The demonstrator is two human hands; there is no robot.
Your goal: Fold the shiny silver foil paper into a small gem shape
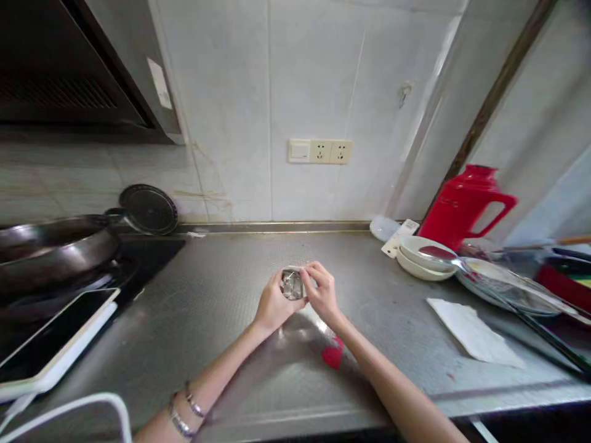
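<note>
Currently: left hand [272, 304] curled round small silvery container [292, 285], right hand [323, 292] pinching its rim | over steel countertop [221, 277], back edge well ahead | red scrap [333, 354] near right forearm; bowls [427, 267], thermos flask [457, 209] right; pan [69, 255] left

- A grey metal surface [221, 344] is seen, with a red flask [455, 209] placed at its right rear.
- Two stacked pale bowls [425, 264] are set just in front of the flask.
- A clear dish [383, 228] and a white card [401, 239] are placed left of the flask.
- A white sheet [473, 332] is laid nearer the front edge than the flask.
- A black cooktop [161, 252] is seen far left of the flask.
</note>
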